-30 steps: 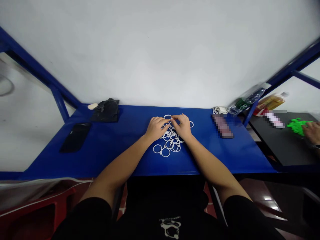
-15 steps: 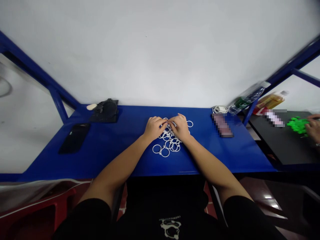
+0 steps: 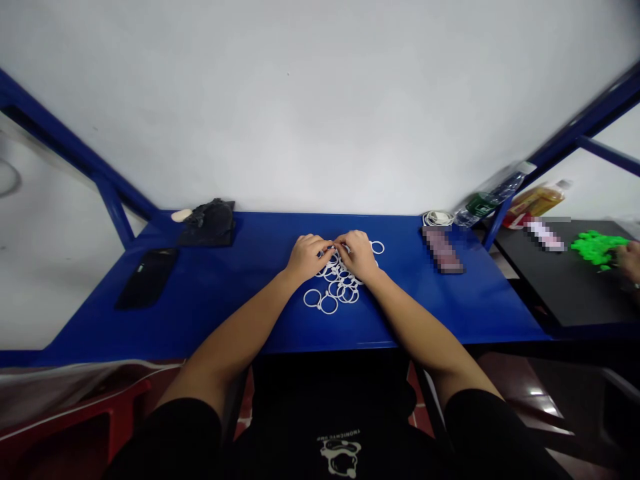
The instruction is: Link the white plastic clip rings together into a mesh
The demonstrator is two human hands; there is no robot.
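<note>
A heap of several white plastic rings (image 3: 336, 288) lies in the middle of the blue table (image 3: 235, 307). My left hand (image 3: 306, 256) and my right hand (image 3: 358, 253) rest on the far side of the heap with their fingertips pinched together over a ring between them. One ring (image 3: 378, 247) lies apart, just right of my right hand. Two rings (image 3: 320, 300) sit at the near left edge of the heap.
A black phone (image 3: 147, 277) and a black pouch (image 3: 209, 221) lie at the left. A blurred phone (image 3: 442, 249), a coiled white cable (image 3: 438, 218) and bottles (image 3: 493, 195) are at the right. Another person's hand (image 3: 631, 260) touches green pieces (image 3: 595, 246) on a black table.
My hands have drawn closer together, fingertips now meeting over the rings. The ring seen beyond my fingers a second ago is now covered. The other person's hand shifted slightly.
</note>
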